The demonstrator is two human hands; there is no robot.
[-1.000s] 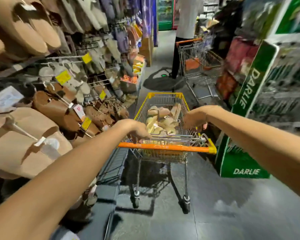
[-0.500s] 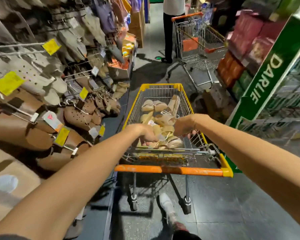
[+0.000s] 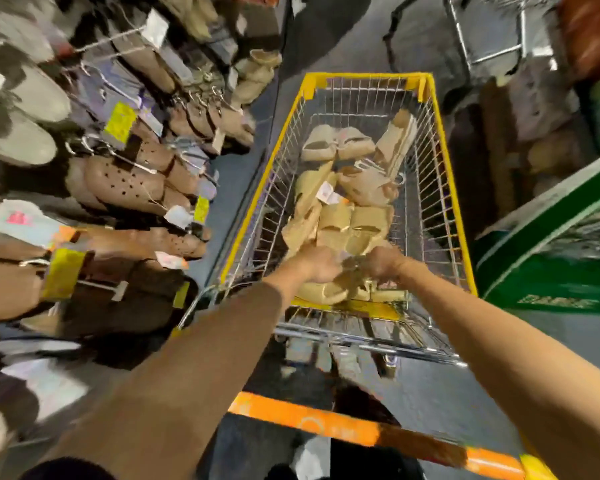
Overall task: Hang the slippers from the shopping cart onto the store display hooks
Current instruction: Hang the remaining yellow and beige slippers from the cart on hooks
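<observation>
The display rack (image 3: 118, 161) on the left carries hung slippers on hooks. The shopping cart (image 3: 444, 188) stands just beside it, its basket holding loose beige slippers (image 3: 347, 216). Both arms extend forward and down into the basket. The left hand (image 3: 317, 266) and right hand (image 3: 378, 263) are close together, fingers curled onto the nearest slipper pair (image 3: 329, 289).

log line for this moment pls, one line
stage: pickup | left hand and right hand: in cart, on beige slippers at near end | grip: blurred | hooks: none hung yet
</observation>
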